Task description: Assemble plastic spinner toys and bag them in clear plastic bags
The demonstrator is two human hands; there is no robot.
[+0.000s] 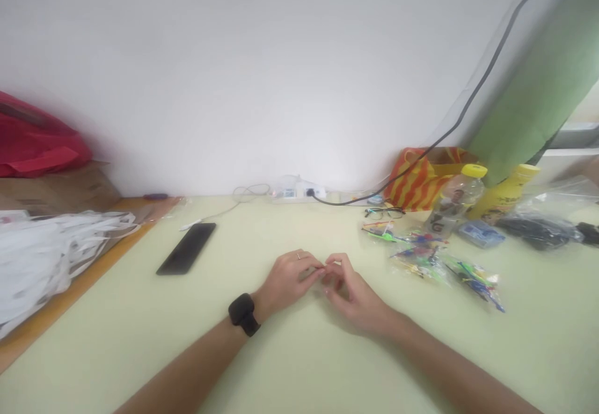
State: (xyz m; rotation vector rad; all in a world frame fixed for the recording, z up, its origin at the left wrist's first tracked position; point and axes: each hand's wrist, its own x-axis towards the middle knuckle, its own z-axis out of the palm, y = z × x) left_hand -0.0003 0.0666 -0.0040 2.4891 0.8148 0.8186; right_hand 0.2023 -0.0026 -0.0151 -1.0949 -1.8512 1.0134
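My left hand [291,279], with a ring on one finger and a black watch [243,313] on the wrist, is closed in a pinch. Its fingertips meet those of my right hand [353,295] just above the pale green table [299,364]. The right hand's fingers are curled, thumb and fingers bent towards each other. Whatever is between the fingertips, if anything, is too small or hidden to make out. Nearest on the right lie several clear bags of colourful plastic pieces [418,253]. A black phone [187,249] rests flat to the left of the hands.
A power strip [298,192] with a dark cable sits against the wall. At right are a clear bottle [456,199], a yellow bottle [508,192], a striped bag [412,180], glasses [384,212] and a blue packet [481,234]. White straps [51,264] are heaped at left.
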